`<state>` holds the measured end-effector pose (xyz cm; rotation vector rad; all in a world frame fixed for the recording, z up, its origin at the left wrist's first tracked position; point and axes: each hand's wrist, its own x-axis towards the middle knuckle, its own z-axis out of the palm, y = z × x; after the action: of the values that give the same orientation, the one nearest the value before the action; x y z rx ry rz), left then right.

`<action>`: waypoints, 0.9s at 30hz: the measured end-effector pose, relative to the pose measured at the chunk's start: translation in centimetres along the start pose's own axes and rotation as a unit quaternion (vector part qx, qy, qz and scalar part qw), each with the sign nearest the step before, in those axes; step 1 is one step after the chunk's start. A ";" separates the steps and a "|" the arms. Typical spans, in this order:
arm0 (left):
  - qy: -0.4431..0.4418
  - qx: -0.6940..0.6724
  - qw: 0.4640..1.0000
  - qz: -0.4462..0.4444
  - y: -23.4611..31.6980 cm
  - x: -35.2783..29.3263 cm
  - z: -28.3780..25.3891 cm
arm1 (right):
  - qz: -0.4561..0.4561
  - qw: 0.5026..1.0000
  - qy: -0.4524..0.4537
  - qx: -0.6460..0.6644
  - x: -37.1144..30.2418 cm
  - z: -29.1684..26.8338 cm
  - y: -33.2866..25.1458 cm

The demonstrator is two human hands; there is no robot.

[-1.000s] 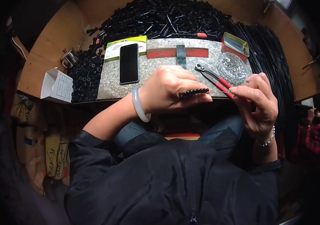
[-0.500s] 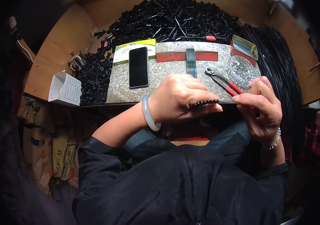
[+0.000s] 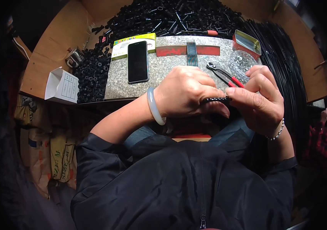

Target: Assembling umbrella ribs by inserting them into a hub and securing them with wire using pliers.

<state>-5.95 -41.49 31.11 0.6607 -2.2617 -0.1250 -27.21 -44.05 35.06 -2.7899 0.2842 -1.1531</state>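
Observation:
My left hand point(image 3: 188, 92), with a pale bangle at its wrist, is closed around a black strip-like part point(image 3: 216, 99) with a row of light dots along its edge. Thumb and fingers of my right hand point(image 3: 261, 97) are pinched together at the right end of that part; what they grip, if anything, is hidden. Just beyond my hands lie red-handled pincers point(image 3: 221, 73) with the jaws pointing away. A row of thin dark rods point(image 3: 192, 51) rests across a red bar point(image 3: 167, 51) on the speckled board point(image 3: 119, 84).
A phone point(image 3: 138, 63) lies partly over a green-and-white box point(image 3: 119, 51). Left are a white carton point(image 3: 62, 86), a metal cup point(image 3: 75, 57) and small black gears point(image 3: 90, 76). Black parts point(image 3: 171, 19) heap behind. Right stand an open tin point(image 3: 247, 42), clear plastic point(image 3: 244, 61) and long black rods point(image 3: 292, 65).
My right hand has moved left to meet the black part at my left hand. The part now sits more level, and the view has shifted slightly.

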 end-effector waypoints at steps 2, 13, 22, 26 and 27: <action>-0.009 0.006 1.000 0.003 -0.1 0.0 -0.1 | 0.020 0.999 0.001 0.029 0.1 0.1 -0.3; 0.035 -0.011 0.999 0.012 -0.9 0.3 1.1 | 0.043 0.989 -0.028 0.138 1.0 0.5 0.4; -0.311 0.177 0.934 -0.015 -7.6 -2.4 1.4 | 0.267 0.913 -0.112 0.289 -5.4 4.2 0.9; -0.325 0.234 0.916 0.024 -14.3 -2.8 4.7 | 0.356 0.859 0.021 0.366 -7.2 12.1 -1.3; -0.315 0.213 0.924 0.027 -14.7 -2.7 5.2 | 0.376 0.869 0.090 0.308 -7.8 13.5 -1.7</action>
<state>-1.77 -53.39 21.50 0.8728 -2.9692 0.2236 -22.84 -40.33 20.43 -1.7501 0.7718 -1.0341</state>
